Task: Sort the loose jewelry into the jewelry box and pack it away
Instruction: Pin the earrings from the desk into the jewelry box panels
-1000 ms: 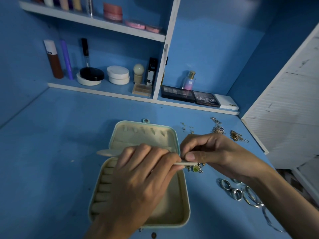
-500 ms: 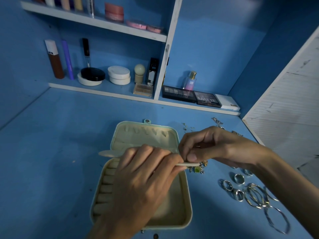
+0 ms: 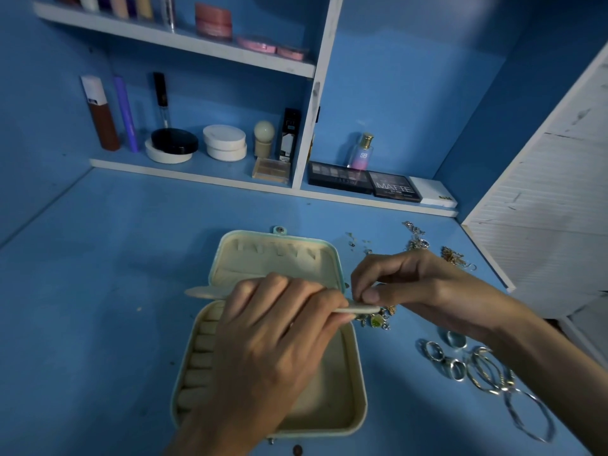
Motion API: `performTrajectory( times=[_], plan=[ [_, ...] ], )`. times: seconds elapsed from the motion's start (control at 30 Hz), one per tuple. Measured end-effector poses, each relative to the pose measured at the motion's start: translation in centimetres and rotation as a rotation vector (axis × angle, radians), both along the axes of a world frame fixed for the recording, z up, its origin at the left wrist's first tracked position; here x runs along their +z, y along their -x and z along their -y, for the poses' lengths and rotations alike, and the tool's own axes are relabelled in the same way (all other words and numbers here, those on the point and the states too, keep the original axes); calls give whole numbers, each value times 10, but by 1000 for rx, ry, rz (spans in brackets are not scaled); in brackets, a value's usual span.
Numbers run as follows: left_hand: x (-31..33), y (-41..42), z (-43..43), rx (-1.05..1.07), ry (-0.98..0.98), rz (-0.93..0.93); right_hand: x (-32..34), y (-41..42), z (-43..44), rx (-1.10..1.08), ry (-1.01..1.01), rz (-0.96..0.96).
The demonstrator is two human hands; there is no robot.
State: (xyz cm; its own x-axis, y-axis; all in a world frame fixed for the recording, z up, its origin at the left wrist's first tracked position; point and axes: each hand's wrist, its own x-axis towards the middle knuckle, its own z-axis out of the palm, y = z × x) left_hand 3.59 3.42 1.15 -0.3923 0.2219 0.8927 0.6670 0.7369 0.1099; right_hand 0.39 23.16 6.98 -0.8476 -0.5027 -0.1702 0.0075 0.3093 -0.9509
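Together, left hand (image 3: 263, 340), right hand (image 3: 421, 284) pinch flap (image 3: 200, 292).

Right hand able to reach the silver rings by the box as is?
Probably yes, once freed: the right hand pinches the end of the cream panel, but the silver rings lie uncovered on the table just beneath its wrist.

The cream-lined jewelry box (image 3: 358, 406) lay open, lid (image 3: 276, 258) back, ring rolls (image 3: 200, 357) down its left side, a divider panel (image 3: 200, 292) raised across the hinge. Silver rings (image 3: 457, 366) lay to its right, chains (image 3: 418, 240) farther back, a green-stoned piece (image 3: 376, 320) just beside it.
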Motion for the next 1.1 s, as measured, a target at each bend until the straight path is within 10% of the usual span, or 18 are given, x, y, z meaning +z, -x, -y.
performTrajectory(
  times=[1.1],
  plan=[
    [1, 1, 0, -10, 1, -9, 4, -2, -9, -7, -68, -103]
  ],
)
